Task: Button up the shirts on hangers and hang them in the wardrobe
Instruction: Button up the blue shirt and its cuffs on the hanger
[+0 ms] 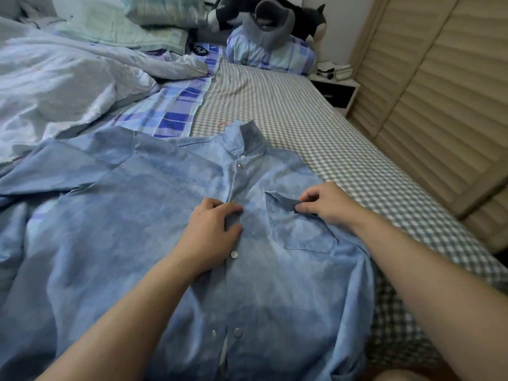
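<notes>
A light blue denim shirt (pixel 165 243) lies face up on the bed, collar pointing away from me. A thin red hanger hook (pixel 224 124) peeks out beside the collar. The snaps near the collar (pixel 242 161) look closed; lower down the placket gapes, with snaps (pixel 237 331) apart. My left hand (pixel 211 232) lies on the placket at chest height, fingers curled and pinching the fabric edge. My right hand (pixel 325 206) pinches the flap of the chest pocket (pixel 302 232).
The checked bed sheet (pixel 302 119) stretches to the right of the shirt. A rumpled pale duvet (pixel 68 83) fills the left. Pillows and a plush toy (pixel 264 17) sit at the head. Slatted wardrobe doors (pixel 439 92) run along the right, a nightstand (pixel 335 89) beside them.
</notes>
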A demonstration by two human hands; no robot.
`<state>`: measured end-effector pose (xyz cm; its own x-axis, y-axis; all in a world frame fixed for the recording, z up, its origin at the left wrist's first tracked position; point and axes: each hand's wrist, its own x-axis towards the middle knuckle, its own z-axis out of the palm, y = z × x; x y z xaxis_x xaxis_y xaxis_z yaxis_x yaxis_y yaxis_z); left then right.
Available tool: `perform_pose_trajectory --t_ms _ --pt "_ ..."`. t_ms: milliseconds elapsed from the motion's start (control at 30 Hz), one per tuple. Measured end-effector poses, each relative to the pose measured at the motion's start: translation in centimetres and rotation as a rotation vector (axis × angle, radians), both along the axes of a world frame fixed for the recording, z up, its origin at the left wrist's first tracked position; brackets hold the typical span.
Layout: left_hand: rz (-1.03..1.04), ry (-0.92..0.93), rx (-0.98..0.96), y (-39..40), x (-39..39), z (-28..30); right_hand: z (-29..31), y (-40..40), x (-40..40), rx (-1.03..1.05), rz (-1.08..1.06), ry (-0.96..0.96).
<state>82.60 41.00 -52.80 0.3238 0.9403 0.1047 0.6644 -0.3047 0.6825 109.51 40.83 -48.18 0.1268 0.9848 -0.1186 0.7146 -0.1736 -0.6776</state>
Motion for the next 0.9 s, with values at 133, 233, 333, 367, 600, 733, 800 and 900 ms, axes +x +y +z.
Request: perform_pose_trajectory --t_ms 133,233,333,367,600,733,800,900 --pt "-0.01 -0.024 -0.012 0.1 -0.3 -0.1 -1.8 -0.1 -0.9 0.093 -0.063 -0.079" --pt "-0.018 -0.054 -0.023 0.0 -0.6 -0.1 -2.5 -0.4 -0.9 0.155 -0.013 -0.199" --pt "-0.025 -0.067 -0.047 0.0 -1.1 0.1 -1.9 -0.5 -0.4 0.121 0.048 -0.2" --pt "-0.03 -0.068 -0.054 0.0 -1.2 0.1 -1.6 -0.4 -0.3 0.091 0.063 -0.189" --pt "-0.044 -0.052 -0.082 -0.3 -1.6 0.7 -0.1 0.3 0.0 -0.11 0.172 -0.272" --pt "-0.021 0.084 -0.01 -1.4 -1.5 1.1 -0.4 0.1 0.0 -0.107 0.319 -0.52" --pt "-0.001 0.155 0.028 -2.3 -1.6 1.5 -1.0 -0.4 -0.4 -0.122 0.297 -0.596" --pt "0.019 0.181 0.03 -3.5 -2.0 1.7 -3.2 -1.6 -1.7 -0.046 0.193 -0.671"
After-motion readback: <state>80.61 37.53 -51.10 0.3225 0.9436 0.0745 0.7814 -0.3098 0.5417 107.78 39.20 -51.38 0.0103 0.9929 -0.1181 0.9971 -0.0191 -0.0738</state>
